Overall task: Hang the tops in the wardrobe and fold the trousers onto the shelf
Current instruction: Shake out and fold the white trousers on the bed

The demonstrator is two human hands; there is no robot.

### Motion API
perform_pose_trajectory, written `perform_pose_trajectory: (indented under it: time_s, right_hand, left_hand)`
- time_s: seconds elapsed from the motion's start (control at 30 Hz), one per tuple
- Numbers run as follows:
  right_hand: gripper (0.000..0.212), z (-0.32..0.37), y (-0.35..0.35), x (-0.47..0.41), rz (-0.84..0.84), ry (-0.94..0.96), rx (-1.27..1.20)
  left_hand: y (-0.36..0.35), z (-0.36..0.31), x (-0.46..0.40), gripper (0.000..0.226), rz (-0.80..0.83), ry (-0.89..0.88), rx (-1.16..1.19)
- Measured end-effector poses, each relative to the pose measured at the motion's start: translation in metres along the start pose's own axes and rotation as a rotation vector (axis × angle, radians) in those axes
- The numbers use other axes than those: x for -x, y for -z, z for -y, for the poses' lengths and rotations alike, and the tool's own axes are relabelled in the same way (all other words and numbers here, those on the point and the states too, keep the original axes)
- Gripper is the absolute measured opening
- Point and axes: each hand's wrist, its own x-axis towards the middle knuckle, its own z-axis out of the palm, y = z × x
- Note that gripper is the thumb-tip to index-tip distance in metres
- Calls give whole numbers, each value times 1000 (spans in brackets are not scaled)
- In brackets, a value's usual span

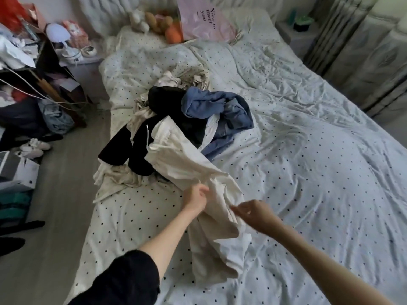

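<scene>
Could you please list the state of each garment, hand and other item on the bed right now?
Cream garment: partly lifted, pulled from the pile.
Left hand: grips the cream garment.
Right hand: pinches the cream garment's edge.
Black garment: crumpled in the pile, unfolded.
Blue garment: crumpled on top of the pile.
Duvet: spread, wrinkled.
Pink bag: lying against the headboard.

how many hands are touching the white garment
2: the left hand grips the white garment at its left edge, and the right hand pinches its right edge, both near the bed's front.
</scene>
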Motion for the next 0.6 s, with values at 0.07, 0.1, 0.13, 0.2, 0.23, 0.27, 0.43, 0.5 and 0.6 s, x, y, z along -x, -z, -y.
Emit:
perform_pose_trajectory:
  time_s: [0.07,0.1,0.13,0.2,0.23,0.27,0.43,0.5,0.6]
  right_hand:
    - [39,-2,11,-20,-154,-17,4]
    - [38,-1,16,-31,-193,-25,8]
    - [42,5,20,-47,-198,-24,33]
    - [53,21,25,-81,-162,-29,85]
    - [57,33,20,-100,-130,-29,92]
    - [59,42,17,-112,-113,-38,79]
    - [24,72,-14,-146,-143,-37,45]
    - [24,68,-20,-141,-197,22,153]
    - [25,45,-27,-115,-168,152,213]
  left_hand:
    - [-8,24,14,42,94,21,-27]
    - [-7,33,18,43,105,39,-33]
    - [0,40,16,43,89,61,-24]
    - [22,49,5,40,32,85,8]
    - [35,55,-2,39,-4,101,28]
    - [46,57,-7,37,-30,98,37]
    - [87,79,-31,38,-126,122,64]
    - [99,82,-39,47,-173,103,26]
    - [111,76,-52,74,-287,2,-136]
